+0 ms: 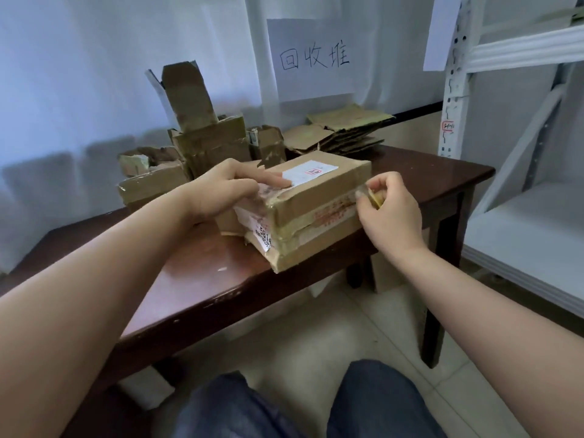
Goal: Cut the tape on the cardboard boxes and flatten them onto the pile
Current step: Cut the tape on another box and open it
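Observation:
A taped cardboard box (319, 197) with white labels lies on the dark wooden table (196, 279), close to its front edge. My left hand (227, 188) presses flat on the box's top left, fingers stretched toward the label. My right hand (388, 213) is at the box's right end, fingers closed on a small yellowish cutter (376, 199) whose tip meets the tape strip on the side. A pile of flattened cardboard (341, 131) lies at the table's back right, below a paper sign on the wall.
Several opened and taped boxes (202, 137) stand behind and left of the box. A white metal shelf (455, 90) stands at the right. My knees in jeans (376, 403) are below the table edge, above a tiled floor.

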A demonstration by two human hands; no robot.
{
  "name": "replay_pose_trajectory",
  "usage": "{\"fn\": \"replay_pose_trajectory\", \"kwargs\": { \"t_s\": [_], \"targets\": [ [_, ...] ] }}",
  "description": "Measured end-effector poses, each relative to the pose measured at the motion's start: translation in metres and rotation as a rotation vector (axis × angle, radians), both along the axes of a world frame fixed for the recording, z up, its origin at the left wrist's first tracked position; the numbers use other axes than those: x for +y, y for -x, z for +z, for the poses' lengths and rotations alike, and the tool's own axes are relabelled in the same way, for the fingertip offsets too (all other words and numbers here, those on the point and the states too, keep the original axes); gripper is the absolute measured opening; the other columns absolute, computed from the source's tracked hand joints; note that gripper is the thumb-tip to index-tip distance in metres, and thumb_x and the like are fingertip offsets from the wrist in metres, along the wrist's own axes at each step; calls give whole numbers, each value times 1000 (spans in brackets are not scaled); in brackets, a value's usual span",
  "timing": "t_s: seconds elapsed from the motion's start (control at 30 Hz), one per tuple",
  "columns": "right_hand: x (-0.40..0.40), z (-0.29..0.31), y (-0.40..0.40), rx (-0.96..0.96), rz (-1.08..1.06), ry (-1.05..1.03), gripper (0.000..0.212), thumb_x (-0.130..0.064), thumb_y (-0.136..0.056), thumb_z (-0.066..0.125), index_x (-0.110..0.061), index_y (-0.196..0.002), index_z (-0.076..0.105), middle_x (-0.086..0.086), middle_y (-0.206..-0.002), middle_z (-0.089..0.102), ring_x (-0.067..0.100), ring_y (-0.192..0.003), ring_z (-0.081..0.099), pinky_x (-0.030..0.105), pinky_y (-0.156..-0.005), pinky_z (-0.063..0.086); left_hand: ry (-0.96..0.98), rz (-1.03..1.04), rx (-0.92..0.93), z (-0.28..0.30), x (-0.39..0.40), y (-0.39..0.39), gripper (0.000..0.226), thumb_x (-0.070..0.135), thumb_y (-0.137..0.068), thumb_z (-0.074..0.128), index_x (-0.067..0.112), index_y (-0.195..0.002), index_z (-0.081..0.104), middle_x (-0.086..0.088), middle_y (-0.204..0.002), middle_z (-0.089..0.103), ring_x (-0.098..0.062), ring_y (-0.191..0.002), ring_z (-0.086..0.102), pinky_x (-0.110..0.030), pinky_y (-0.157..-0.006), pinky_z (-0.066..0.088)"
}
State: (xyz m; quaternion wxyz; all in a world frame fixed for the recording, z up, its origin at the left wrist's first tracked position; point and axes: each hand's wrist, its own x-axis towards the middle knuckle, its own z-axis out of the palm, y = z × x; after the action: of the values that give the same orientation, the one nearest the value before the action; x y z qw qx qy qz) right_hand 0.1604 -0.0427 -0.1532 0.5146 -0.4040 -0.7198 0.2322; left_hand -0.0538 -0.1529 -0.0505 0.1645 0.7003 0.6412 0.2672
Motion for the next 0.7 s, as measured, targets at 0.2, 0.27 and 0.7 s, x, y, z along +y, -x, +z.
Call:
{"fn": "replay_pose_trajectory", "kwargs": {
  "t_s": [0.2,0.27,0.7],
  "targets": [
    [-6,3,13,-60,0,-248,37,-36,-87,65,-21,-118,52,-5,-104,51,10,-84,50,26,-66,40,-164,206,364,-3,-6,-18,76,80,-63,55,30,-120,63,9,-126,61,-10,-117,54,-36,-102,43],
    [-3,2,11,-131,7,-351,49,-37,-83,69,-24,-127,52,2,-120,48,17,-91,56,30,-64,46,-156,204,545,-14,0,-25,84,75,-69,60,23,-135,51,2,-135,55,-17,-121,51,-38,-101,43],
    [20,4,13,-483,44,-738,65,-48,-72,75,-21,-127,55,8,-124,57,25,-62,64,19,-47,35,-143,149,529,-19,0,-9,61,39,-87,68,24,-142,47,3,-138,56,-17,-124,53,-25,-97,39]
  ]
}}
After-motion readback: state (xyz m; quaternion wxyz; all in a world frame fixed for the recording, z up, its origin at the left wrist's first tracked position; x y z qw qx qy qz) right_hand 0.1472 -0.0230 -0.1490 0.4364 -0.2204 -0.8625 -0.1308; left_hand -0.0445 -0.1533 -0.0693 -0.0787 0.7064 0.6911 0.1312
